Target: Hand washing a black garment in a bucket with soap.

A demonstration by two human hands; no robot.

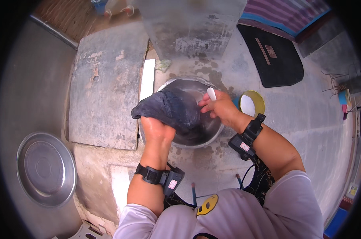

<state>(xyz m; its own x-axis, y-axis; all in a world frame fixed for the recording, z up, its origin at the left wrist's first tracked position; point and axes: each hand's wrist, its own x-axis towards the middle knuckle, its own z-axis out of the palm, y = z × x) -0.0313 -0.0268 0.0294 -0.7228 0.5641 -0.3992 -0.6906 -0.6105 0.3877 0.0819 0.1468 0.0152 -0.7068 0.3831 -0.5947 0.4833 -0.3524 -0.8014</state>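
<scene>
A dark wet cloth garment [174,109] is draped over my left hand [157,128], whose fingers are hidden beneath the fabric. Below both hands stands a round metal basin [212,139] on the concrete floor; part of its inside shows past the cloth. My right hand [218,107], at the right rim of the basin, holds a white handle [211,93] that sticks up between thumb and fingers; its lower end cannot be made out. The right fingertips are close to the cloth's right edge. Just right of that hand is a yellow-rimmed tin [260,103] with white content.
A large metal tray [46,170] lies at the left. Beside the basin are a worn flat board [105,89] and a white strip [147,78]. A concrete block [192,30] stands beyond it. A black mat [273,59] lies at the upper right.
</scene>
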